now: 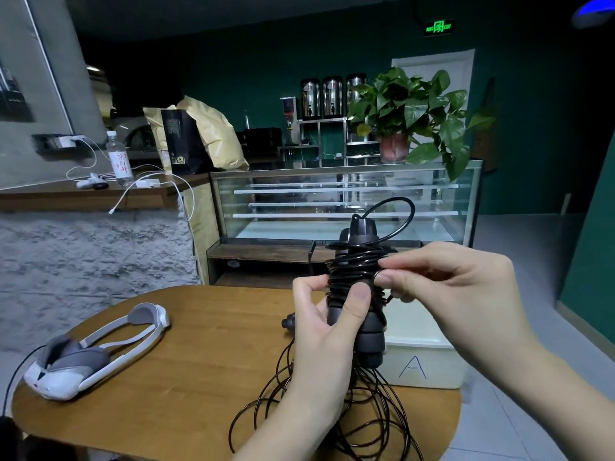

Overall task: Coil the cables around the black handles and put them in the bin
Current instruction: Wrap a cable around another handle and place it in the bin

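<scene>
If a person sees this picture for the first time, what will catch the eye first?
In the centre, the left hand holds upright black handles while the right hand pinches thin black cable wound around them. A white plastic bin marked A stands behind, and a white and grey headset lies on the left of the wooden table.

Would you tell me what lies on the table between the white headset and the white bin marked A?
In the head view, between the headset and the bin lies bare wooden table, then loose black cable and the left hand.
</scene>
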A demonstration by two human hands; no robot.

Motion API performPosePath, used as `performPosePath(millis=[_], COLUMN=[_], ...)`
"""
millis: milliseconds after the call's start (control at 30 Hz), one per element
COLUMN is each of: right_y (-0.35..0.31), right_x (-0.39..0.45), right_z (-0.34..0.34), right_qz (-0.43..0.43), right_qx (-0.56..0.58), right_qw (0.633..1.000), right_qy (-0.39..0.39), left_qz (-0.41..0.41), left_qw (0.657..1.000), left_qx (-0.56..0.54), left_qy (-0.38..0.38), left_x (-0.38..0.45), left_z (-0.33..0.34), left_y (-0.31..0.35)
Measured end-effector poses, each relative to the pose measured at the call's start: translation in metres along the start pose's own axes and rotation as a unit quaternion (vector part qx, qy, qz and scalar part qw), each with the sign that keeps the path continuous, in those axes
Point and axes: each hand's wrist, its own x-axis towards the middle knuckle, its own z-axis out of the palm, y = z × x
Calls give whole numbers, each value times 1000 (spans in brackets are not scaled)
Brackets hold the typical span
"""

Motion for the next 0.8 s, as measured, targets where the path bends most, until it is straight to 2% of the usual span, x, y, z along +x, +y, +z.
performPosePath(millis=[133, 500, 567, 633, 733, 800], right_y=[-5, -15, -15, -15, -7, 0], right_x=[7, 19, 20, 19, 18, 15], right_z=[-2, -8, -10, -11, -8, -6], right_qz=[105, 165, 131, 40, -141, -184], right_qx=[62, 11, -57, -158, -274, -299], right_qw=[992, 982, 985, 982, 949, 934], right_qy=[-6, -91, -101, -97, -72, -59], left_qz=[13, -31, -48, -67, -84, -87], left_qw=[1000, 999, 998, 996, 992, 991], left_qx=[12, -18, -35, -54, -84, -97], left_qy=[-9, -17, -25, -33, -42, -42], left_x=[1, 5, 3, 2, 4, 4], left_z=[-4, -13, -13, -13, -12, -12], left_y=[-1, -1, 0, 3, 7, 9])
